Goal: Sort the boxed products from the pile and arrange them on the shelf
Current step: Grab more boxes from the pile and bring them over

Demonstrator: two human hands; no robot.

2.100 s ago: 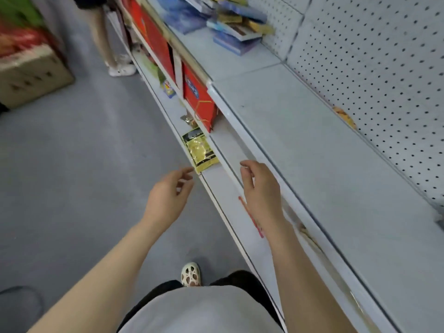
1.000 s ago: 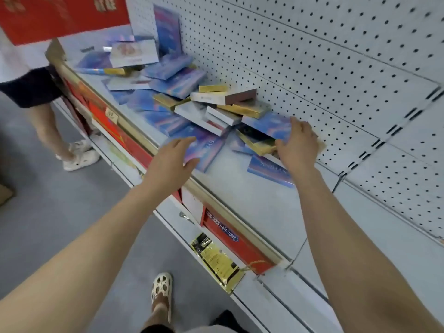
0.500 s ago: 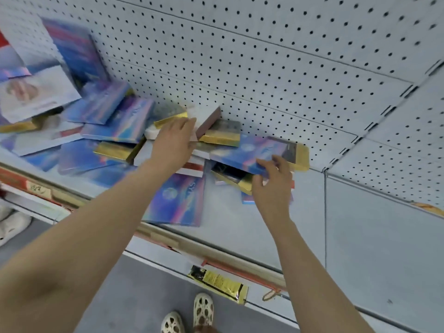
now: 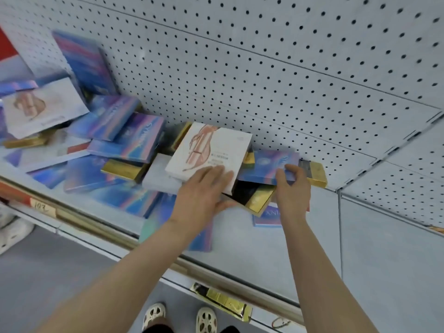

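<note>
Head view: left hand (image 4: pixel 204 191) grips the white box (image 4: pixel 206 152); right hand (image 4: pixel 292 188) pinches the blue box (image 4: pixel 266 164) beside it.

Bare forearms, no sleeves; left hand (image 4: pixel 204 191) and right hand (image 4: pixel 292 191) without rings; cream perforated clogs (image 4: pixel 180 317); dark shorts.

The left hand (image 4: pixel 201 188), which rested on the pile half a second ago, now grips a flat white cardboard box (image 4: pixel 209 152), tilting it up. The right hand (image 4: pixel 292 186) now clasps a flat iridescent blue box (image 4: pixel 266 165) from above.
</note>
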